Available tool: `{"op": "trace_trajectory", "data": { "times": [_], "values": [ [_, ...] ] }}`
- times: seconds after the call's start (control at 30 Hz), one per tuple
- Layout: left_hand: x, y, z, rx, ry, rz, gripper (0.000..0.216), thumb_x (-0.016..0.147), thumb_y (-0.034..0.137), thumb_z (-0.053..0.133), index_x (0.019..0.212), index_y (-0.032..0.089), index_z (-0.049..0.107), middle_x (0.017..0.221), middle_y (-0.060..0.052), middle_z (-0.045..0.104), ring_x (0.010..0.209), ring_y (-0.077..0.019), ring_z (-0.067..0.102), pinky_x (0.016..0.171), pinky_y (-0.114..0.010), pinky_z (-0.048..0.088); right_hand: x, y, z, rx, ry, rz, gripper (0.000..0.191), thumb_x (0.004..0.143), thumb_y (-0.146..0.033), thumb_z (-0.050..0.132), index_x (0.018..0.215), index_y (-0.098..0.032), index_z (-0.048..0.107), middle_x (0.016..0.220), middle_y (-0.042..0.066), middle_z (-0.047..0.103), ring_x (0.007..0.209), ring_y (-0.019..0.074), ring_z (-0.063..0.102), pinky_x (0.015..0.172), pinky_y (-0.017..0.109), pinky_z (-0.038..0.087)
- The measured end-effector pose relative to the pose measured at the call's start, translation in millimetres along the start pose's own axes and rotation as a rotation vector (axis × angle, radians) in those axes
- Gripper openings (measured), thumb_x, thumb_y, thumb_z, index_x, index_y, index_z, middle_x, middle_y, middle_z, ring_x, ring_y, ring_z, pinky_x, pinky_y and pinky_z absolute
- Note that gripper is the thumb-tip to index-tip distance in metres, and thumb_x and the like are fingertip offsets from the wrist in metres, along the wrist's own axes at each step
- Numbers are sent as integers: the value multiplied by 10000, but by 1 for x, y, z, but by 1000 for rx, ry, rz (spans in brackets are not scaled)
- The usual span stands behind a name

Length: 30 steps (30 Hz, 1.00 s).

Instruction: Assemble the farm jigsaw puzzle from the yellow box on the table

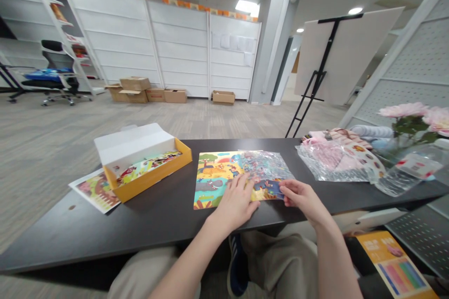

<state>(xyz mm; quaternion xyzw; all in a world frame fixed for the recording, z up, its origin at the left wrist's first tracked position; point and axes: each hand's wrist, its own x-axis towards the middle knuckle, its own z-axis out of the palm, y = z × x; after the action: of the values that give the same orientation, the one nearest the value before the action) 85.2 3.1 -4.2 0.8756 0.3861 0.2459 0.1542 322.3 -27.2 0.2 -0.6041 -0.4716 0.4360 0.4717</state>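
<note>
A colourful animal picture board (210,187) lies flat on the dark table in front of me. My left hand (236,200) rests on it, palm down with the fingers stretched out. At the board's right side, my right hand (301,196) pinches the edge of a dark blue picture piece (270,188), which looks like part of a jigsaw puzzle. A clear plastic bag (268,164) with many small coloured bits showing through lies over the upper right of the board, just beyond my hands.
An open yellow box (150,175) holding printed pieces stands on the table (154,224) at left, with a picture card (96,191) partly under it. At right are plastic-wrapped pink cloth (336,156), a clear bottle (410,170) and pink flowers (403,110).
</note>
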Motion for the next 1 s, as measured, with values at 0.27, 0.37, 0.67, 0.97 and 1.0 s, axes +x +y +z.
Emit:
{"op": "trace_trajectory", "data": {
  "times": [0.27, 0.37, 0.67, 0.97, 1.0],
  "values": [
    [8, -6, 15, -23, 28, -3, 615, 917, 200, 528, 1502, 196, 339, 1577, -138, 395, 1464, -277, 381, 1198, -443, 352, 20, 19, 14, -34, 211, -283, 505, 744, -527, 733, 1116, -196, 649, 1187, 134, 730, 1081, 296, 704, 883, 418, 592],
    [8, -9, 13, 9, 32, 20, 545, 911, 113, 471, 1445, 199, 403, 1545, -125, 443, 1426, -261, 438, 1173, -423, 389, 19, 24, 5, -324, 309, -296, 408, 793, -451, 639, 1111, -199, 685, 1130, 130, 758, 1058, 305, 719, 926, 442, 569],
    [12, -3, -1, 132, 5, 29, 212, 997, 133, 416, 1038, 211, 608, 1315, -74, 621, 1094, -235, 668, 921, -362, 535, 1, 13, -24, -748, 440, -293, 369, 840, -502, 570, 958, -220, 777, 841, 82, 739, 741, 252, 685, 755, 382, 531],
    [15, 1, -4, 72, 80, -29, 193, 1040, 222, 424, 1029, 199, 615, 1018, -57, 697, 882, -212, 686, 792, -318, 522, -5, 28, -37, -1025, 490, -404, 373, 702, -464, 753, 1007, -253, 793, 1310, 174, 538, 985, 322, 630, 960, 534, 473],
    [15, 2, -3, 63, 103, -24, 195, 1041, 235, 431, 1017, 199, 620, 1004, -54, 702, 880, -207, 689, 780, -308, 521, -5, 25, -36, -978, 533, -351, 338, 738, -468, 710, 963, -229, 790, 1224, 174, 592, 895, 296, 651, 916, 515, 500]
  ]
}}
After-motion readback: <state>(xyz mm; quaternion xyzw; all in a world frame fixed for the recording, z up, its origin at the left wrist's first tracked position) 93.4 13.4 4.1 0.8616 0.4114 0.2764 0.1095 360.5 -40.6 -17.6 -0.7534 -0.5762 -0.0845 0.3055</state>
